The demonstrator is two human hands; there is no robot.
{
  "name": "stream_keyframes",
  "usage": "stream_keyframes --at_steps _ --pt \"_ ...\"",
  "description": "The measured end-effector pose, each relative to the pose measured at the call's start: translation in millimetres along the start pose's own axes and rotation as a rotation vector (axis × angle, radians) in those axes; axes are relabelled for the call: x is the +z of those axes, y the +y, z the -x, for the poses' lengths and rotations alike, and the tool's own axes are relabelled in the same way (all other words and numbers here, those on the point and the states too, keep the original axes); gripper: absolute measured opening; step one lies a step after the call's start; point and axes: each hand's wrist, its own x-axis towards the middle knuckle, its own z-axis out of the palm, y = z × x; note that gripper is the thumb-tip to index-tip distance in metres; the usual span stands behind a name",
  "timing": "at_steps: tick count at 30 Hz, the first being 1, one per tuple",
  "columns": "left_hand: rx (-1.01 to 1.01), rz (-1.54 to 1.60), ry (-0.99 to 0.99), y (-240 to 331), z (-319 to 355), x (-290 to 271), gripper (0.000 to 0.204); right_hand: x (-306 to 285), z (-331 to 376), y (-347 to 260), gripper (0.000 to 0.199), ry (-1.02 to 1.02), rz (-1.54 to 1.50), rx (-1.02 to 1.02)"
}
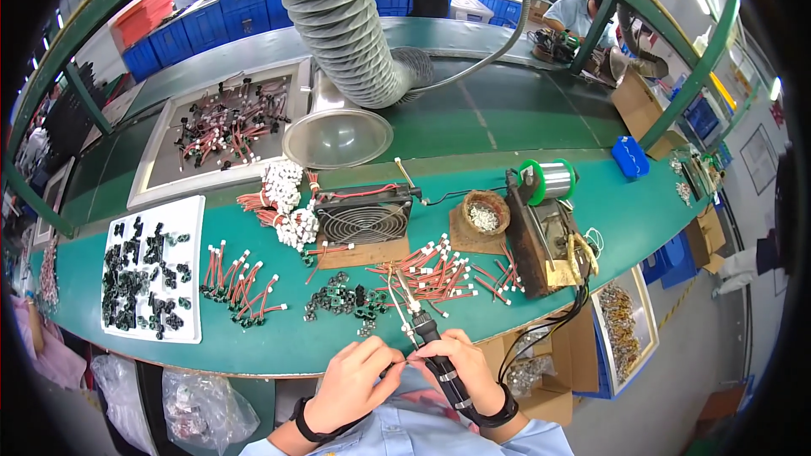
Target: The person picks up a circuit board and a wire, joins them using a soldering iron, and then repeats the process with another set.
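My right hand (463, 365) is wrapped round the black handle of a soldering iron (426, 328), whose metal front points up and away over the bench. Thumb and fingertips of that hand also come together beside my left hand. My left hand (358, 378) is closed in a pinch at the bench's near edge, on something small and dark that I cannot make out. Beyond the iron lies a pile of red wire leads with white connectors (435, 268). Small black and clear parts (345, 297) are heaped left of the iron's tip.
A white tray (193, 321) of black parts stands left, beside a row of wired parts (241, 285). Behind are a fan (363, 224), bundled white connectors (283, 186) and an extraction duct (338, 25). Rightward stand a bowl (500, 203) and a solder spool (549, 181). Co-workers are farther back.
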Motion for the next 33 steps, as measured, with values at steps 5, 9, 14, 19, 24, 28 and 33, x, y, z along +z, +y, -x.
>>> stream_keyframes --at_steps 5,9,14,19,24,28,33 --pt "0.002 -0.061 0.01 2 0 2 0.01 -3 -4 -8 0.047 -0.016 0.004 0.046" --pt "0.006 0.008 -0.054 2 4 -8 0.011 -8 0 -10 0.042 -0.101 -0.054 0.076" --pt "0.056 0.022 -0.145 6 15 -11 0.011 -14 0 -18 0.038 -0.271 -0.098 0.149" --pt "0.038 0.054 -0.19 2 13 -12 0.012 -14 -8 -19 0.031 -0.252 -0.146 0.14" --pt "0.109 0.16 -0.288 -8 13 -22 0.01 -12 -14 -29 0.028 -0.347 -0.297 0.314" --pt "0.082 0.183 -0.313 -9 14 -34 0.009 -3 -17 -21 0.029 -0.403 -0.38 0.304" --pt "0.001 0.216 -0.216 -9 24 -36 0.009 20 -9 -17 0.038 -0.188 -0.275 0.107"
